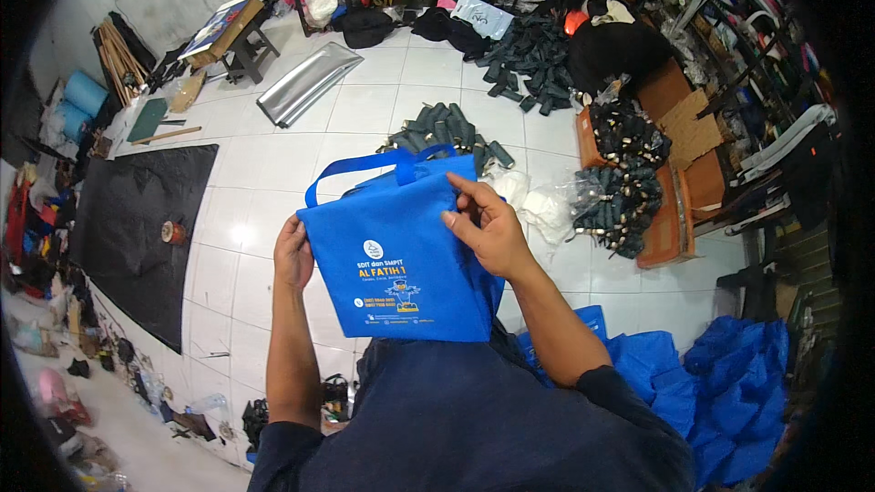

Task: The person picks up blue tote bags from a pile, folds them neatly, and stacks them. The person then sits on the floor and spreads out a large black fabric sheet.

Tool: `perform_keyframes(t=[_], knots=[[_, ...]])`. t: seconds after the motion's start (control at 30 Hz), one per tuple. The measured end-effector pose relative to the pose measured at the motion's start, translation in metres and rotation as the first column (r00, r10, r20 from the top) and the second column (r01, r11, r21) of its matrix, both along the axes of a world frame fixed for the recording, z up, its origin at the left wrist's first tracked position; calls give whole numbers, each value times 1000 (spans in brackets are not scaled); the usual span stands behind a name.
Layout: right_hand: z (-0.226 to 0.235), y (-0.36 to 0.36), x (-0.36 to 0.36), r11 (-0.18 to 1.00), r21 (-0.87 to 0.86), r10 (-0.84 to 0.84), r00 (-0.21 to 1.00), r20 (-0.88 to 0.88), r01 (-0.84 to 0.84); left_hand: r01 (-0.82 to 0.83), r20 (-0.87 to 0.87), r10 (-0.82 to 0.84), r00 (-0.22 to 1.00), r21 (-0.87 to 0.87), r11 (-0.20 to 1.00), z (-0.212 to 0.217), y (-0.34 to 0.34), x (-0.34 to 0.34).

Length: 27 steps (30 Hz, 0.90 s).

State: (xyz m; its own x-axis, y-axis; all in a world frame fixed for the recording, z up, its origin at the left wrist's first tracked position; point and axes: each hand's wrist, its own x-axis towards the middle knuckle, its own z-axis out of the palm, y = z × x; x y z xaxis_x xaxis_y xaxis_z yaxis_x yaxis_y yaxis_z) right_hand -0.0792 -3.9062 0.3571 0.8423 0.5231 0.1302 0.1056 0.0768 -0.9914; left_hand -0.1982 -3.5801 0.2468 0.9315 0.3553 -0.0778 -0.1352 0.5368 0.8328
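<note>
A blue fabric tote bag point(401, 264) with a printed front is held up before my chest, its strap handle point(351, 164) looping above the top edge. My left hand point(293, 251) pinches the bag's upper left corner between thumb and fingers. At the upper right corner my right hand point(489, 228) grips the edge, with thumb and forefinger bent around it and other fingers partly hidden. The inside of the bag cannot be seen from here.
Dark green bundles point(442, 128) lie on the tiled floor beyond the bag. A silver folded sheet point(310, 82) and a black mat point(141, 228) lie to the left. More blue bags point(729, 392) are heaped at the lower right, below an orange crate point(673, 219).
</note>
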Motion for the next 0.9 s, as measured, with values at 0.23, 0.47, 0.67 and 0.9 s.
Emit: perform_keyframes(t=[0.23,0.47,0.67,0.9], knots=[[31,26,-30,993,90,72,991,110,-82,-165,49,183,982,-253,953,-7,-11,0],[43,33,-39,993,-16,115,968,221,-115,-200,17,213,977,-289,936,-12,-11,5],[47,33,-47,989,-106,139,903,406,-105,-330,153,365,918,-212,920,0,-7,12],[8,24,-54,993,-24,92,615,783,-117,-508,157,488,859,380,773,40,26,11]])
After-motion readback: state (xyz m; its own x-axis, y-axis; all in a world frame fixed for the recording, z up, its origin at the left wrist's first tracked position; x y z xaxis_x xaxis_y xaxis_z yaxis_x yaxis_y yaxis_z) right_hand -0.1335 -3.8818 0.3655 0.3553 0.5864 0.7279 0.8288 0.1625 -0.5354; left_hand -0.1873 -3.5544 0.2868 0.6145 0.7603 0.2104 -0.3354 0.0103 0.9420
